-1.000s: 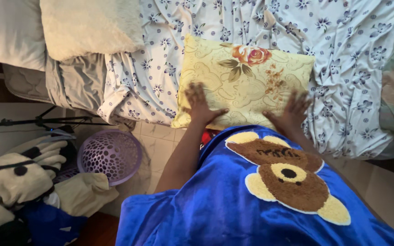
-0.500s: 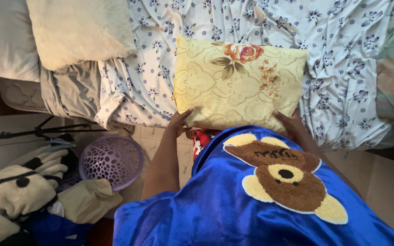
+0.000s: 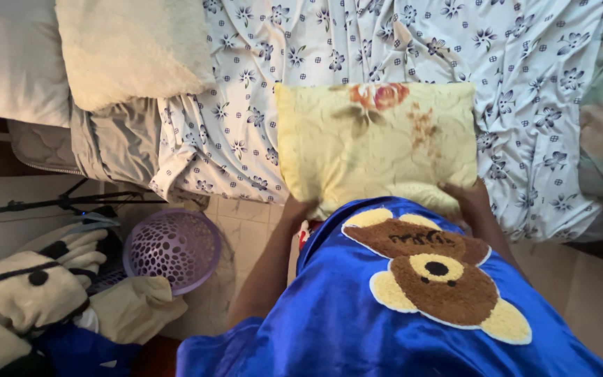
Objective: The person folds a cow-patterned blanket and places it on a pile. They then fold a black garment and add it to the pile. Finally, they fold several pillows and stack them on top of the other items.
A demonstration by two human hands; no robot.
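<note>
You've got the yellow pillow (image 3: pixel 378 143) with the flower print at the near edge of the bed, over the floral sheet (image 3: pixel 525 70); it's blurred and looks tilted up toward you. Your left hand (image 3: pixel 296 208) is clamped on its lower left corner, fingers mostly hidden under the fabric. Your right hand (image 3: pixel 467 195) grips the lower right corner, fingers curled over the edge. So the pillow is in hand at both near corners and looks lifted off the sheet on your side; it isn't set down flat anywhere yet. The blue bear blanket (image 3: pixel 413 293) hangs over your front and covers the pillow's bottom edge. Sheet is wrinkled, untucked at the bed's left corner. Cream fluffy pillow (image 3: pixel 130 49) sits at the bed's far left. On the tiled floor left of you: purple perforated basket (image 3: pixel 171 249), heap of bedding (image 3: pixel 29 286).
</note>
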